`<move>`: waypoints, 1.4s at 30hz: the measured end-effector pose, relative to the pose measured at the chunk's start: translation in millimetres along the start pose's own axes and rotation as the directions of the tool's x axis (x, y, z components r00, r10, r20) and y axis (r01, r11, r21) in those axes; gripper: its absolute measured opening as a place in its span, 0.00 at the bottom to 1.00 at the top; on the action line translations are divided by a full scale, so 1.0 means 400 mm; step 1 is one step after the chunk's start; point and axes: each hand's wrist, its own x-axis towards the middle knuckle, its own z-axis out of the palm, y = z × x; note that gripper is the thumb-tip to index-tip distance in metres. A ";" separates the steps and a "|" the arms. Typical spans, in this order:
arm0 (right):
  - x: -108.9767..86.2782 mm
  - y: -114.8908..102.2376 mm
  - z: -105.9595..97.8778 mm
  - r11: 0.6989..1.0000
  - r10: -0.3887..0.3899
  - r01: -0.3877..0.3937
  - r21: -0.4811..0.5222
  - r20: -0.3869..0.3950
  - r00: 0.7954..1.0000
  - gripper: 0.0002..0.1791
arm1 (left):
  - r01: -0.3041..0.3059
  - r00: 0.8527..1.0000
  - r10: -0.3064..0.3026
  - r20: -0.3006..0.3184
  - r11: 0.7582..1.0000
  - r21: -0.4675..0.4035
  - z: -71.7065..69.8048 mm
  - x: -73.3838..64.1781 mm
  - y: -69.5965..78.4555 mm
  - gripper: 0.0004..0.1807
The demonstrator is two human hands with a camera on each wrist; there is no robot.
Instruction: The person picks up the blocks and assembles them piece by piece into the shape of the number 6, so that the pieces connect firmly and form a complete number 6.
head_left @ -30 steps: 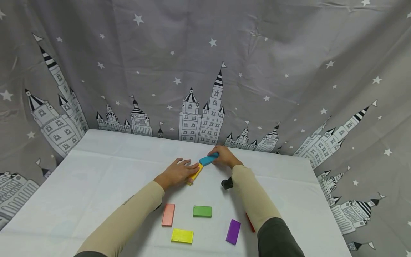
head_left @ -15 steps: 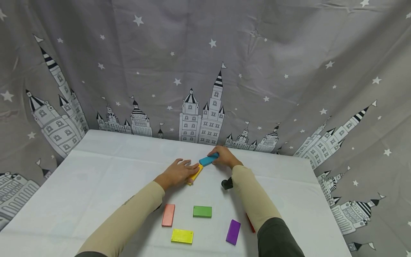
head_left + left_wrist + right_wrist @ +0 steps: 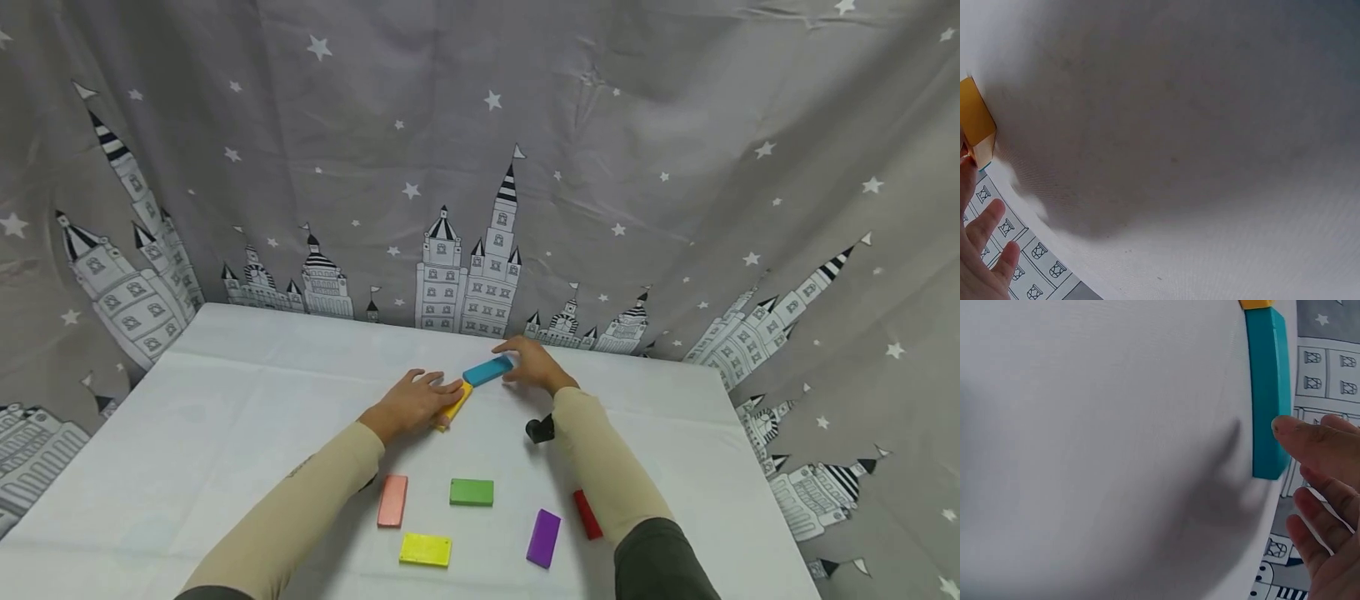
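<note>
An orange-yellow block (image 3: 459,403) lies aslant on the white table, and my left hand (image 3: 408,407) pinches it between thumb and a finger. Its far end meets the near-left end of a blue block (image 3: 487,371), so the two form a bent line. Beside the blue block's right end is my right hand (image 3: 534,367), its fingers spread and loosely bent. In the right wrist view the thumb (image 3: 1300,434) overlaps the blue block's edge; whether it touches is unclear. The left wrist view catches only the orange-yellow block's end (image 3: 975,112) and some fingers.
Nearer on the white table (image 3: 247,433) lie a pink block (image 3: 392,501), a green block (image 3: 472,492), a yellow block (image 3: 425,550), a purple block (image 3: 543,538) and a red block (image 3: 587,515). A grey curtain (image 3: 360,125) with printed castles hangs behind the table's far edge.
My right hand has loosened from the blue block and shifted slightly right. More of the blue and red blocks now shows. The left hand stays at the orange-yellow block.
</note>
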 end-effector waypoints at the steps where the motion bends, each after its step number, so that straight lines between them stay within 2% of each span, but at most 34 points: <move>1: -0.004 0.003 -0.005 1.000 -0.004 0.004 0.006 -0.001 1.000 0.26 | 0.000 1.000 0.000 -0.001 1.000 -0.002 -0.001 0.002 0.000 0.35; 9: -0.030 0.021 -0.032 0.996 -0.086 0.086 -0.006 0.005 0.996 0.26 | 0.017 1.000 -0.017 -0.002 1.000 0.004 -0.003 0.018 -0.001 0.34; 16: -0.063 0.023 -0.031 0.990 -0.139 0.138 0.030 0.026 0.990 0.24 | 0.016 1.000 -0.016 -0.016 1.000 0.006 -0.002 0.027 -0.004 0.34; 22: -0.098 0.021 -0.021 0.988 -0.141 0.138 0.072 0.034 0.989 0.24 | 0.025 1.000 -0.025 -0.015 1.000 -0.011 0.000 0.038 -0.007 0.34; 28: -0.137 0.013 -0.010 0.978 -0.189 0.182 0.106 0.060 0.980 0.25 | 0.037 0.999 -0.038 -0.021 0.999 -0.017 0.001 0.048 -0.006 0.34; 36: -0.199 -0.026 0.027 0.958 -0.267 0.253 0.135 0.105 0.958 0.25 | 0.046 0.999 -0.047 -0.021 0.999 -0.030 0.002 0.043 -0.013 0.34; 42: -0.238 -0.048 0.058 0.950 -0.299 0.279 0.142 0.149 0.943 0.26 | 0.029 0.999 -0.030 -0.031 0.999 -0.016 0.004 0.045 -0.010 0.34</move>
